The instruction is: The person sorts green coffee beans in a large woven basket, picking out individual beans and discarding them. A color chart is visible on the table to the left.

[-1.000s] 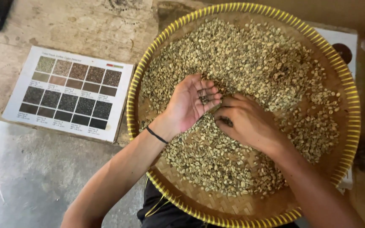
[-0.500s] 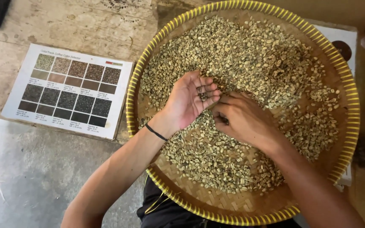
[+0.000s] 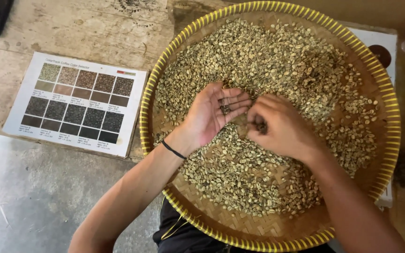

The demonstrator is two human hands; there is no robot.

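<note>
A round woven bamboo tray [image 3: 390, 117] with a yellow rim rests on my lap and holds a spread of pale green coffee beans [image 3: 277, 61]. My left hand [image 3: 212, 115] lies palm up over the beans near the tray's middle, fingers loosely curled around a few dark beans [image 3: 225, 108]. A black band circles that wrist. My right hand [image 3: 282, 129] hovers just to its right, palm down, fingertips pinched on a dark bean [image 3: 261, 126] close to the left fingertips.
A printed colour chart [image 3: 78, 103] with rows of brown and dark squares lies left of the tray on a worn wooden surface. A white sheet [image 3: 380, 47] shows under the tray's right side. Grey concrete floor lies at lower left.
My right hand has shifted slightly right and drawn its fingertips into a pinch. The left palm stays open with the dark beans in it.
</note>
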